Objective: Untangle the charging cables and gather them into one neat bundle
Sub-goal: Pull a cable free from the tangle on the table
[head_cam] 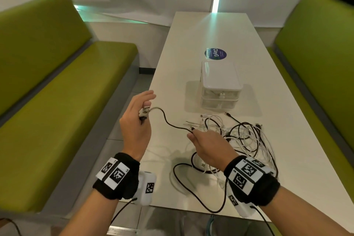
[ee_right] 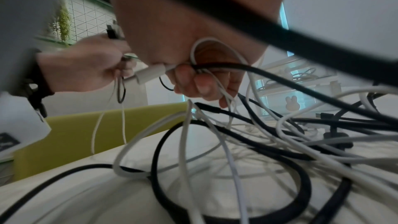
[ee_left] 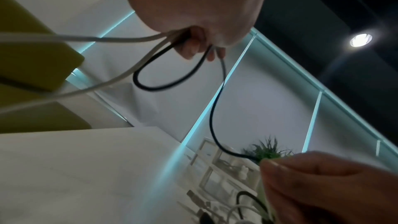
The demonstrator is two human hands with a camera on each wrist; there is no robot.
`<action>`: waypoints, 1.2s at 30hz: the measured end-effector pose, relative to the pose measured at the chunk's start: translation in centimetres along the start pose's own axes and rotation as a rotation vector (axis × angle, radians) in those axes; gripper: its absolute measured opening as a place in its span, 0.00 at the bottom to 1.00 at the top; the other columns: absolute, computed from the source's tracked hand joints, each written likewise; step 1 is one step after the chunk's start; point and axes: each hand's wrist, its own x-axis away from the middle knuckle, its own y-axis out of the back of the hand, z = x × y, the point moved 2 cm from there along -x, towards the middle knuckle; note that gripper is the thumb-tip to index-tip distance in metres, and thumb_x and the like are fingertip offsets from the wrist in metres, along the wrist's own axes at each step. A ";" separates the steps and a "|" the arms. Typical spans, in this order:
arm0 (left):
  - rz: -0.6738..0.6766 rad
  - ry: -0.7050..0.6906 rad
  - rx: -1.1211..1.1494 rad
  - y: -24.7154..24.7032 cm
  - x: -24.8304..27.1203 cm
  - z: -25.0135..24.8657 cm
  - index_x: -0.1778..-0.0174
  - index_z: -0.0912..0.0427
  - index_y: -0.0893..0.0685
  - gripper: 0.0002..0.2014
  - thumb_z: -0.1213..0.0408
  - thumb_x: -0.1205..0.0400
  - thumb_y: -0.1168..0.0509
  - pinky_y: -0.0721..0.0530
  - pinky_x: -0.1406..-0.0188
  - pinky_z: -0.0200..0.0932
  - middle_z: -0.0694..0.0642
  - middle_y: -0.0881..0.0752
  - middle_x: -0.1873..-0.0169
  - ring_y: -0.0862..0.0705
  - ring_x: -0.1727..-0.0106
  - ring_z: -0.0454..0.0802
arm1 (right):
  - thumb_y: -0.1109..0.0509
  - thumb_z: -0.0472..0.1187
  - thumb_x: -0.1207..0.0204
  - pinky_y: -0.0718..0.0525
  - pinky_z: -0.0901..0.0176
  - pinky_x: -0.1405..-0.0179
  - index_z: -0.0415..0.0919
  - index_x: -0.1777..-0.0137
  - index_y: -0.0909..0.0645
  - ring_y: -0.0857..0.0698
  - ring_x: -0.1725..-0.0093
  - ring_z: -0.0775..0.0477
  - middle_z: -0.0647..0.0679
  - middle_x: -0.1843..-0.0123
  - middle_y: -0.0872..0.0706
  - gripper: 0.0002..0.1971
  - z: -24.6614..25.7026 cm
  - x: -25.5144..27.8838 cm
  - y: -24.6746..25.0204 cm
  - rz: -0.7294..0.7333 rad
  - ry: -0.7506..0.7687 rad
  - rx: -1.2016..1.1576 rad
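Note:
A tangle of black and white charging cables (head_cam: 243, 138) lies on the white table (head_cam: 287, 159) at the near right. My left hand (head_cam: 145, 110) is raised off the table's left edge and grips several cable ends. In the left wrist view its curled fingers (ee_left: 191, 47) hold a black loop and white strands. One black cable (head_cam: 168, 122) sags from it across to my right hand (head_cam: 192, 132), which hovers over the tangle. The right fingers (ee_right: 200, 84) are curled round black and white cables, and a white plug (ee_right: 148, 74) sticks out beside them.
A white stacked drawer box (head_cam: 220, 82) stands just behind the tangle, with a round dark sticker (head_cam: 215, 54) on the table beyond it. Green benches (head_cam: 67, 92) flank the table on both sides. A black cable loop (head_cam: 191, 193) reaches the table's near edge.

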 end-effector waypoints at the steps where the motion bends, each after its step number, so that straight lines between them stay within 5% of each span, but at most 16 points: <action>1: -0.016 -0.046 0.040 0.1 0.1 -0.8 0.42 0.64 0.14 0.12 0.76 0.14 0.43 0.19 0.39 0.37 0.50 0.14 0.39 0.16 0.38 0.40 | 0.55 0.52 0.11 0.30 0.50 0.62 0.43 0.53 0.30 0.24 0.61 0.39 0.40 0.62 0.19 0.18 -0.1 -0.2 -0.1 -0.007 -0.015 0.003; 4: 0.072 -0.125 0.156 0.0 0.9 -3.2 0.40 0.65 0.15 0.14 0.66 0.12 0.45 0.14 0.51 0.37 0.50 0.14 0.37 0.11 0.49 0.44 | 0.55 0.52 0.11 0.25 0.49 0.59 0.38 0.46 0.25 0.17 0.54 0.34 0.36 0.56 0.14 0.21 0.0 -0.8 -0.6 -0.016 -0.085 0.015; 6: 0.289 -0.039 0.230 -1.0 2.0 -3.3 0.36 0.58 0.15 0.19 0.76 0.19 0.43 0.16 0.59 0.30 0.46 0.13 0.43 0.10 0.57 0.44 | 0.54 0.52 0.11 0.21 0.46 0.52 0.38 0.42 0.25 0.17 0.49 0.32 0.35 0.52 0.14 0.21 0.3 -0.9 -0.8 -0.015 -0.118 0.008; 8: 0.584 0.137 0.236 -2.7 3.2 -2.6 0.33 0.45 0.17 0.37 0.86 0.29 0.46 0.20 0.66 0.27 0.42 0.13 0.49 0.12 0.61 0.44 | 0.52 0.49 0.11 0.21 0.45 0.55 0.37 0.41 0.25 0.17 0.53 0.31 0.34 0.54 0.13 0.19 0.3 -0.8 -1.0 -0.075 -0.049 0.011; 10: 0.818 0.176 0.036 -4.0 4.3 -1.3 0.29 0.39 0.22 0.41 0.88 0.29 0.45 0.18 0.62 0.29 0.44 0.14 0.43 0.16 0.60 0.40 | 0.49 0.44 0.13 0.26 0.46 0.63 0.37 0.39 0.26 0.20 0.61 0.33 0.35 0.57 0.14 0.14 0.2 -0.4 -0.9 -0.111 0.014 0.008; 12: 0.915 0.112 -0.163 -4.6 4.8 -0.4 0.28 0.42 0.23 0.35 0.82 0.25 0.42 0.18 0.50 0.37 0.46 0.15 0.41 0.17 0.51 0.43 | 0.48 0.43 0.13 0.32 0.49 0.68 0.38 0.40 0.26 0.27 0.66 0.39 0.38 0.62 0.16 0.13 0.0 -0.1 -0.8 -0.123 0.032 -0.011; 14: 0.914 0.103 -0.200 -4.6 4.8 -0.1 0.37 0.47 0.18 0.23 0.77 0.21 0.40 0.19 0.49 0.46 0.47 0.14 0.48 0.17 0.51 0.51 | 0.49 0.48 0.12 0.30 0.48 0.70 0.41 0.46 0.26 0.26 0.68 0.39 0.41 0.66 0.20 0.14 -0.3 0.1 -0.6 -0.106 0.036 -0.016; 16: 0.878 0.112 -0.192 -4.3 4.5 -0.1 0.51 0.50 0.16 0.15 0.76 0.21 0.39 0.22 0.56 0.43 0.45 0.16 0.60 0.20 0.59 0.48 | 0.46 0.49 0.13 0.25 0.47 0.66 0.44 0.55 0.26 0.21 0.68 0.41 0.43 0.68 0.19 0.13 -0.7 0.2 -0.4 -0.084 0.037 -0.203; 20: 0.738 0.132 -0.187 -3.4 3.2 0.3 0.59 0.47 0.18 0.18 0.79 0.24 0.39 0.28 0.64 0.34 0.39 0.21 0.70 0.23 0.66 0.39 | 0.44 0.42 0.24 0.20 0.58 0.51 0.41 0.58 0.14 0.14 0.58 0.51 0.45 0.62 0.10 0.15 -1.6 0.6 1.5 -0.134 -0.031 -0.840; 22: 0.724 0.136 -0.181 -3.1 2.8 0.6 0.56 0.48 0.17 0.21 0.82 0.27 0.42 0.28 0.65 0.29 0.38 0.20 0.71 0.21 0.65 0.36 | 0.41 0.40 0.25 0.22 0.66 0.48 0.42 0.48 0.12 0.14 0.48 0.55 0.50 0.54 0.08 0.15 -2.2 0.6 2.0 -0.066 -0.006 -0.669; 24: 0.697 0.106 -0.198 -2.9 2.6 0.9 0.53 0.46 0.16 0.24 0.83 0.28 0.41 0.23 0.61 0.30 0.38 0.16 0.67 0.18 0.61 0.37 | 0.37 0.38 0.20 0.24 0.64 0.40 0.46 0.42 0.13 0.18 0.41 0.55 0.54 0.45 0.11 0.13 -2.6 0.4 1.7 -0.008 0.099 -0.285; 27: 0.645 0.114 -0.209 -2.9 2.6 1.2 0.51 0.46 0.16 0.24 0.83 0.27 0.40 0.21 0.56 0.33 0.37 0.13 0.62 0.15 0.56 0.40 | 0.33 0.47 0.19 0.28 0.63 0.35 0.49 0.36 0.18 0.26 0.36 0.56 0.55 0.37 0.20 0.13 -3.0 0.8 0.8 -0.136 0.198 -0.189; 30: 0.611 0.163 -0.202 -2.6 2.5 1.1 0.52 0.47 0.16 0.23 0.82 0.25 0.42 0.18 0.55 0.36 0.39 0.12 0.62 0.14 0.55 0.40 | 0.34 0.45 0.18 0.26 0.66 0.46 0.50 0.43 0.22 0.24 0.47 0.59 0.57 0.46 0.23 0.07 -3.4 1.8 1.0 -0.347 0.127 -0.269; 32: 0.588 0.186 -0.210 -2.5 2.4 1.1 0.53 0.48 0.16 0.21 0.81 0.24 0.42 0.17 0.54 0.40 0.40 0.12 0.63 0.14 0.56 0.42 | 0.36 0.47 0.17 0.26 0.65 0.51 0.52 0.46 0.22 0.23 0.51 0.60 0.59 0.51 0.21 0.04 -3.6 2.5 0.8 -0.273 0.106 -0.224; 36: 0.591 0.257 -0.260 -2.9 2.5 1.6 0.57 0.47 0.17 0.18 0.78 0.22 0.43 0.15 0.54 0.51 0.42 0.11 0.60 0.13 0.54 0.47 | 0.35 0.50 0.18 0.25 0.57 0.41 0.45 0.43 0.17 0.25 0.43 0.50 0.53 0.47 0.16 0.12 -3.8 2.6 -0.3 -0.132 0.123 0.002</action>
